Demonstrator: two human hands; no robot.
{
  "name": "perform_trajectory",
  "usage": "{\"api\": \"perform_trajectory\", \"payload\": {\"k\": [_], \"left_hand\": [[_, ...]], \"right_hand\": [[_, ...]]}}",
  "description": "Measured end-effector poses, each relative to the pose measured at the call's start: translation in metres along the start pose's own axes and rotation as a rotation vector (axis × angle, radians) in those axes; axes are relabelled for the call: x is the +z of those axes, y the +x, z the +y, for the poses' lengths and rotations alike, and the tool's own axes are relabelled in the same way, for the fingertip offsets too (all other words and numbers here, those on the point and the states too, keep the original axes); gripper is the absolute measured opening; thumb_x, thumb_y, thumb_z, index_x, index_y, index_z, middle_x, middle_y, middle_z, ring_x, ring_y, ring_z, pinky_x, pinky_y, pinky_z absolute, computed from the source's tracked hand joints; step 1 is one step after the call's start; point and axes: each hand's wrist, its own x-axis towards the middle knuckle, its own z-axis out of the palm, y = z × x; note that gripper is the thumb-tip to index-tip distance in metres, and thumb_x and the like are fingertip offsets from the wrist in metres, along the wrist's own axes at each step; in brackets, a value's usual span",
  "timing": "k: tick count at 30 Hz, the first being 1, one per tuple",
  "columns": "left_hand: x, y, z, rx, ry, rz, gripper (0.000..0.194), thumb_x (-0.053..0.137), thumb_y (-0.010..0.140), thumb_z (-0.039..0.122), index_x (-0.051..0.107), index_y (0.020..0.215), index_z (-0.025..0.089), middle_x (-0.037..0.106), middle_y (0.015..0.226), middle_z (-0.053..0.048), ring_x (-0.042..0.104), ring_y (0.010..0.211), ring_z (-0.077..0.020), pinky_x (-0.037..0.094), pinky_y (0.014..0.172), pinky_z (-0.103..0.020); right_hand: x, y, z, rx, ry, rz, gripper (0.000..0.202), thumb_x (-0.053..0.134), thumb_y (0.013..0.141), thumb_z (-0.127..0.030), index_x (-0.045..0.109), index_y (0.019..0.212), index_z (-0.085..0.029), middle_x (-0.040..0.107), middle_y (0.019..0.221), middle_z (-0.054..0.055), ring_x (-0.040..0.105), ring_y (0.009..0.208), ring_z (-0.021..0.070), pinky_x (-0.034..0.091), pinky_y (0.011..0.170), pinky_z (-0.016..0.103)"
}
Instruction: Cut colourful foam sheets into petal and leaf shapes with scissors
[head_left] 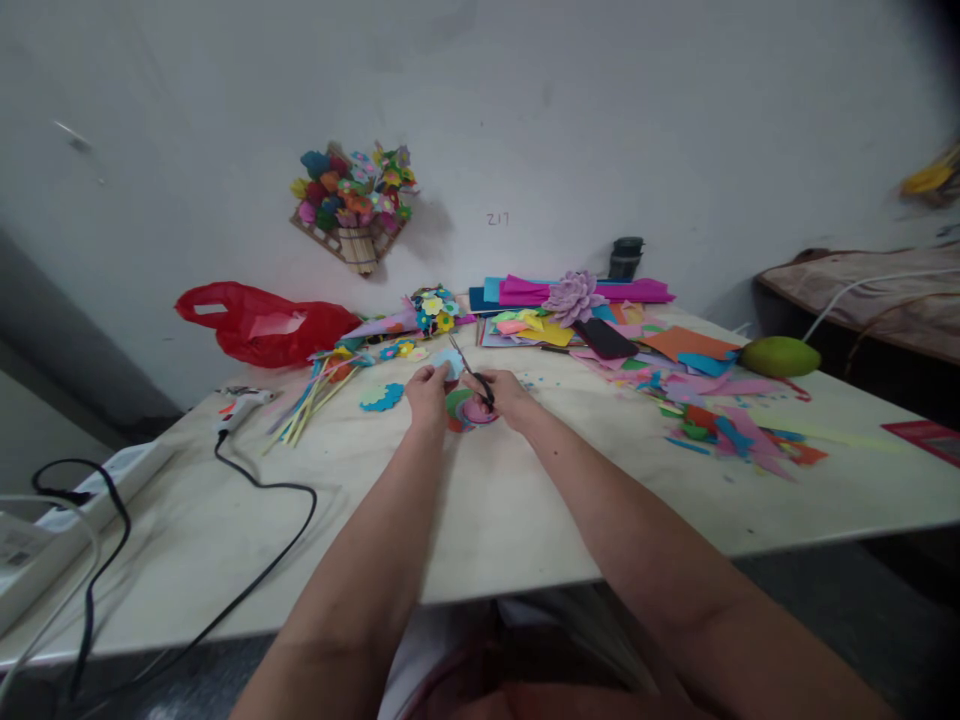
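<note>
My left hand [427, 393] pinches a small light blue paper piece [451, 360] by its edge. Scissors [480, 384] with dark handles are in my right hand [510, 398], their blades pointing up and left beside the blue piece. Whether the blades touch the paper I cannot tell. Below both hands several round coloured paper pieces [459, 408] in green, pink and orange lie on the white table [517, 510]. Left of my left hand rests a scalloped blue and yellow paper strip [384, 398].
A glue gun [246, 408] with a trailing black cord lies left, near a power strip [97, 490]. Behind it sits a red plastic bag [262, 325]. Paper scraps [742, 435], a phone [604, 338] and a green mango-like fruit [780, 357] lie to the right.
</note>
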Motion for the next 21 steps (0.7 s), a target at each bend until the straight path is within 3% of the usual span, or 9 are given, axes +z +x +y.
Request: {"api": "perform_trajectory", "payload": {"k": [7, 12, 17, 21], "left_hand": [[-0.008, 0.004, 0.003, -0.012, 0.042, -0.088, 0.033, 0.075, 0.050, 0.031, 0.045, 0.053, 0.017, 0.047, 0.046, 0.006, 0.050, 0.045, -0.0072, 0.050, 0.056, -0.024], [-0.011, 0.006, 0.004, -0.068, 0.055, -0.181, 0.033, 0.077, 0.048, 0.030, 0.048, 0.054, 0.016, 0.054, 0.050, 0.003, 0.057, 0.052, -0.0103, 0.051, 0.058, -0.025], [-0.013, 0.007, 0.001, -0.148, 0.058, -0.275, 0.033, 0.079, 0.047, 0.030, 0.052, 0.059, 0.015, 0.060, 0.056, -0.001, 0.061, 0.056, -0.0135, 0.051, 0.058, -0.026], [-0.013, 0.005, 0.002, -0.174, 0.076, -0.333, 0.032, 0.079, 0.048, 0.029, 0.052, 0.058, 0.014, 0.059, 0.056, -0.001, 0.060, 0.053, -0.0126, 0.049, 0.057, -0.025]], "right_hand": [[-0.003, 0.002, -0.001, 0.010, -0.014, 0.036, 0.028, 0.074, 0.064, -0.034, 0.056, 0.066, -0.013, 0.047, 0.042, -0.006, 0.037, 0.034, 0.0044, 0.031, 0.034, 0.017], [-0.011, 0.000, -0.010, 0.005, -0.016, 0.106, 0.027, 0.073, 0.067, -0.034, 0.056, 0.067, -0.014, 0.051, 0.044, -0.004, 0.042, 0.034, 0.0052, 0.029, 0.033, 0.017], [-0.021, 0.006, -0.010, -0.003, -0.009, 0.190, 0.017, 0.068, 0.073, -0.023, 0.059, 0.083, -0.013, 0.058, 0.052, -0.002, 0.045, 0.035, 0.0058, 0.024, 0.032, 0.017], [-0.026, 0.011, -0.006, -0.020, -0.008, 0.227, 0.025, 0.068, 0.070, -0.018, 0.058, 0.093, -0.014, 0.063, 0.059, 0.000, 0.051, 0.042, 0.0073, 0.024, 0.034, 0.016]]}}
